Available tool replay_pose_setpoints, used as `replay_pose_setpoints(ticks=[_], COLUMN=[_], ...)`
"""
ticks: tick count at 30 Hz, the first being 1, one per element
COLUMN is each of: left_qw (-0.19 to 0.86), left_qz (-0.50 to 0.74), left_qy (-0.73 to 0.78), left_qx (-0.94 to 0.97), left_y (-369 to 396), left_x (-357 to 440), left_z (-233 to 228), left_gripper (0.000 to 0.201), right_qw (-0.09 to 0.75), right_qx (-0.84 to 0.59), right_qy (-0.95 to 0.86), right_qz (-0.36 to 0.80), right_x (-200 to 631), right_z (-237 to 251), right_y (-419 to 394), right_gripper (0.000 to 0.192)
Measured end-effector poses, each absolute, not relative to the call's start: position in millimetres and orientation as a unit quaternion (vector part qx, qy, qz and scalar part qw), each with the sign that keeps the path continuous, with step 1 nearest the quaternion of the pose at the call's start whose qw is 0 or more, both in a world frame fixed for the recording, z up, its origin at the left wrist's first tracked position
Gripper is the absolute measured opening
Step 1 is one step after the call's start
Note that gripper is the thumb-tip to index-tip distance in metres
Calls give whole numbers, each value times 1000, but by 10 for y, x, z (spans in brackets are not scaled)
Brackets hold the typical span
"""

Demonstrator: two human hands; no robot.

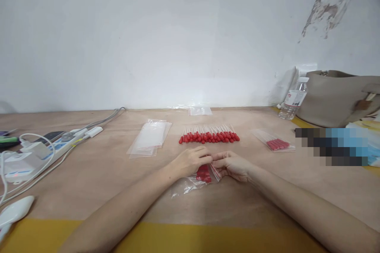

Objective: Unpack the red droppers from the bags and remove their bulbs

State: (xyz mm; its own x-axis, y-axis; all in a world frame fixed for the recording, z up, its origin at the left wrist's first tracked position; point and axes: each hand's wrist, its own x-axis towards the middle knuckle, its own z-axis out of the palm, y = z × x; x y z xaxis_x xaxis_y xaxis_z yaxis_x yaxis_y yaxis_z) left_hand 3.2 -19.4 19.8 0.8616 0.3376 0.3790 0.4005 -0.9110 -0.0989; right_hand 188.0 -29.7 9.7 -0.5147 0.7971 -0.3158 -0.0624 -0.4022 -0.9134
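From the head view, my left hand [191, 161] and my right hand [231, 165] meet near the middle of the worktop [97, 174], both pinching the top edge of a small clear bag [196, 180] that lies flat in front of me. Red-tipped droppers [203, 173] sit bunched inside it, just under my fingers. Beyond my hands lies a row of loose droppers [209, 135], red bulbs toward me. To its left is a stack of empty bags [151, 137]; to its right a filled bag [274, 142]. Further right stand a water bottle [293, 101] and a beige handbag [335, 97]. A power strip [56, 146] with cables lies at far left.
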Motion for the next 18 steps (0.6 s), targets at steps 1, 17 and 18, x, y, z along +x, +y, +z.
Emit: replay_pose_setpoints(ticks=[1,17,18], left_qw=[87,192,195], left_qz=[-175,-164,-164], left_qy=[-194,-136,-130], left_qx=[-961,-958,-958], left_y=[-195,-135,-139], left_x=[31,46,40], left_z=[201,244,255], left_gripper=[23,23,23], right_qw=[288,363,367], right_qx=[-400,-478,-494], right_qy=[-470,-551,-553], right_qz=[732,580,562], right_x=[1875,1647,1648], right_z=[100,18,8], right_y=[-299,-389,-381], right_gripper=[8,17,18])
